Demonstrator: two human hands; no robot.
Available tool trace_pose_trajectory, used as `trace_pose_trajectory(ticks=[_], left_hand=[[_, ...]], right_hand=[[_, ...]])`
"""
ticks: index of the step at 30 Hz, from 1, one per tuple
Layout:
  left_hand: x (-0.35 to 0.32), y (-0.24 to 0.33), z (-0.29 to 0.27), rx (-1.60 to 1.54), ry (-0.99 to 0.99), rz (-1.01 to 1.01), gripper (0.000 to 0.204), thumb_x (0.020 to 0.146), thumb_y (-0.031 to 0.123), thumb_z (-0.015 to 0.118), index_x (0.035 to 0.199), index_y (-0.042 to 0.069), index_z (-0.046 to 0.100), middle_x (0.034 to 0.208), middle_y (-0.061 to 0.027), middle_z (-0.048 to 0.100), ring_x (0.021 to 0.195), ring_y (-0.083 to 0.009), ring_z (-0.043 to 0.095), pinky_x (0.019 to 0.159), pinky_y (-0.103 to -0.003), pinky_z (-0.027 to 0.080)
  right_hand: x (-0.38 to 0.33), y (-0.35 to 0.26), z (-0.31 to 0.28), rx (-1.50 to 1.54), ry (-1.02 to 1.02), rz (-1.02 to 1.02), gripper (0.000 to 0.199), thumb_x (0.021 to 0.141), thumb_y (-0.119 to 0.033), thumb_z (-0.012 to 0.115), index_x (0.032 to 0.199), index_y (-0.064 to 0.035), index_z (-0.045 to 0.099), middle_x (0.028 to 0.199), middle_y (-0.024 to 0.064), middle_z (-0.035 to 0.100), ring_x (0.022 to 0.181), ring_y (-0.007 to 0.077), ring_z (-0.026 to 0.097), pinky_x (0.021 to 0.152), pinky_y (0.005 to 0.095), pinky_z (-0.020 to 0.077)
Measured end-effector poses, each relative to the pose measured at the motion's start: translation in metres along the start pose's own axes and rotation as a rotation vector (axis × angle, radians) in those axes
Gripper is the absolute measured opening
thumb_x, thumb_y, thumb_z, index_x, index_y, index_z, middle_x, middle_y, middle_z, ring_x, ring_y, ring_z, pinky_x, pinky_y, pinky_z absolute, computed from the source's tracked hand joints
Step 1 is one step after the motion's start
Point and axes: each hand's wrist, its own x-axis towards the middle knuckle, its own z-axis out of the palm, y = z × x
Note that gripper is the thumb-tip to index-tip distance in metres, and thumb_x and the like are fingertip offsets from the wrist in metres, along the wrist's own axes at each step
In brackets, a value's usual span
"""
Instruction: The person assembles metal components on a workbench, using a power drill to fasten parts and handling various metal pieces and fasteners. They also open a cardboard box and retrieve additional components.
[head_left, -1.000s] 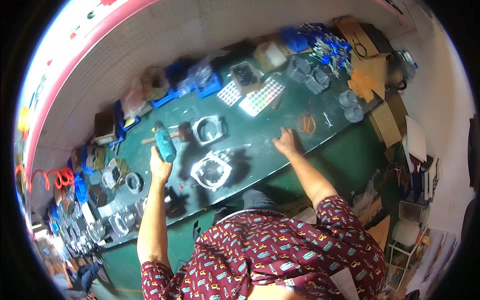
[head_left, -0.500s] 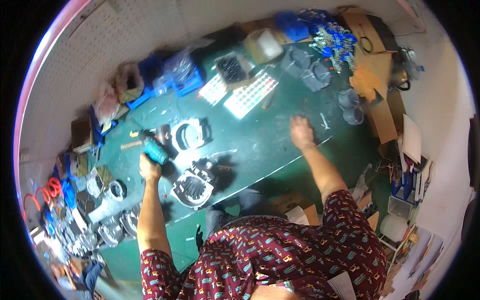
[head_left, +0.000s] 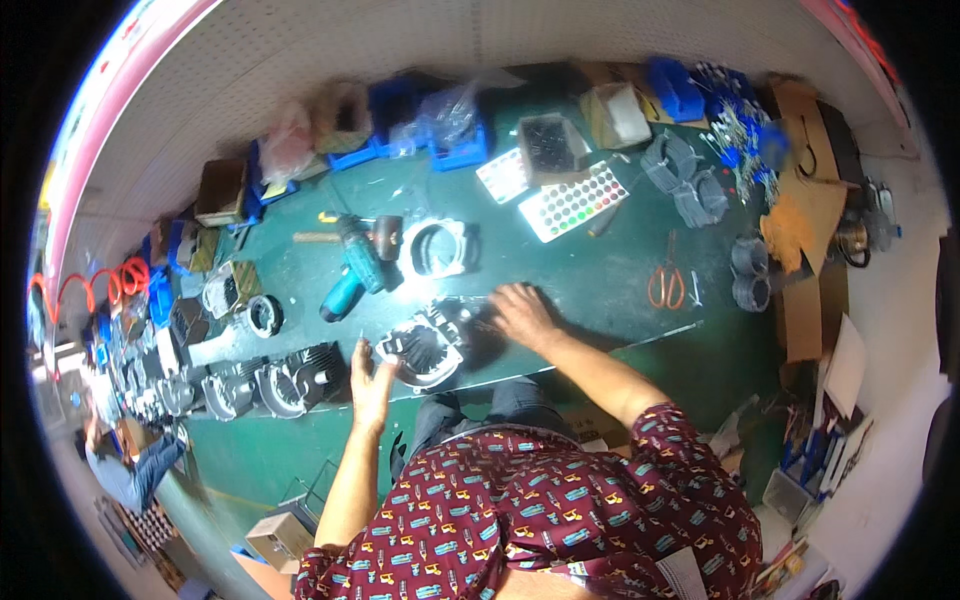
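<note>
My left hand (head_left: 370, 386) is open, thumb apart from the fingers, at the left side of a silvery metal housing (head_left: 422, 360) with dark ribs inside. The housing lies near the table's front edge. To its right, my right hand (head_left: 526, 316) is held low above or on the green tabletop, fingers stretched out, with nothing seen in it. Beyond the housing stands a pale ring-shaped casting (head_left: 437, 250). A teal cordless drill (head_left: 357, 262) lies left of that ring. Orange-handled scissors (head_left: 667, 284) rest on the table farther right.
A hammer (head_left: 384, 238) lies by the drill. More metal housings (head_left: 290, 382) line the front edge at left. At the back are blue bins (head_left: 459, 146), a box of dark small parts (head_left: 553, 146) and a sticker sheet (head_left: 574, 204). Grey plastic trays (head_left: 690, 185) stand at right.
My left hand has let go of the drill, which now lies on the table, and moved to the housing. My right hand has come left toward the housing, leaving the scissors visible. The view has shifted.
</note>
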Motion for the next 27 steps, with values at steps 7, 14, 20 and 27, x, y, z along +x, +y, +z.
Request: trace_pose_trajectory(ticks=[7,14,20,27], left_hand=[[-0.014,0.027,0.029,-0.123,-0.139,-0.177,0.055,0.090,0.009,0.053,0.143,0.010,0.043,0.112,-0.0046,0.064,0.088,-0.0128,0.060,0.068,-0.028,0.050],[-0.004,0.031,0.025,0.222,-0.120,0.122,0.048,0.089,0.007,0.045,0.136,-0.003,0.051,0.117,-0.0180,0.067,0.111,-0.0274,0.063,0.099,-0.038,0.047],[0.003,0.033,0.024,0.230,-0.202,0.010,0.047,0.087,0.009,0.050,0.132,-0.003,0.052,0.106,-0.0222,0.069,0.093,-0.0341,0.069,0.083,-0.043,0.055],[-0.044,0.076,-0.007,0.324,-0.095,0.201,0.056,0.088,0.022,0.062,0.139,0.002,0.050,0.111,-0.0294,0.067,0.100,-0.0426,0.069,0.088,-0.046,0.054]], right_hand=[[0.048,0.008,0.044,-0.054,0.017,-0.105,0.030,0.078,-0.005,0.061,0.108,-0.0087,0.064,0.114,0.0095,0.057,0.110,0.0304,0.054,0.091,0.0471,0.0457],[0.087,0.030,0.034,-0.161,0.122,-0.179,0.012,0.082,-0.011,0.061,0.091,-0.0084,0.070,0.105,0.0080,0.061,0.104,0.0289,0.056,0.088,0.0448,0.0458],[0.093,0.023,0.027,-0.198,0.131,-0.170,0.017,0.086,-0.019,0.066,0.099,-0.0081,0.070,0.109,0.0085,0.062,0.108,0.0289,0.056,0.091,0.0460,0.0449],[0.056,0.047,-0.005,-0.243,0.088,0.061,0.044,0.085,-0.033,0.071,0.121,-0.0077,0.068,0.131,0.0177,0.058,0.124,0.0365,0.051,0.102,0.0514,0.0414]])
